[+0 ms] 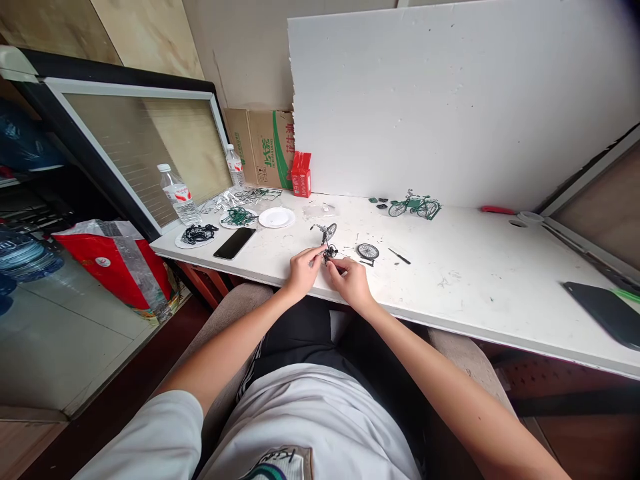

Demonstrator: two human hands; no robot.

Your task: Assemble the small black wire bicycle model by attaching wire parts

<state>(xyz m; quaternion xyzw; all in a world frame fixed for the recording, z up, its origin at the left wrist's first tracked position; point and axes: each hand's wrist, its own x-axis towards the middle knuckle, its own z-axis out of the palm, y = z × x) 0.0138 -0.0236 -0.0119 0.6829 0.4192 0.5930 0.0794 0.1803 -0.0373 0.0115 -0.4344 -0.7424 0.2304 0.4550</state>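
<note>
A small black model bicycle frame (328,243) with one wheel attached stands at the near edge of the white table (450,280). My left hand (303,269) pinches it from the left with closed fingers. My right hand (350,279) is closed on its lower part from the right. A loose black wheel (368,251) lies just right of my hands, with a thin dark tool (399,257) beyond it. A finished green model bicycle (415,205) stands farther back.
A black phone (235,243), white plates holding black parts (199,234) and green parts (239,217), an empty plate (277,217), two water bottles (180,195), a red carton (301,175) and cardboard boxes (265,148) sit left. A dark tablet (603,311) lies right.
</note>
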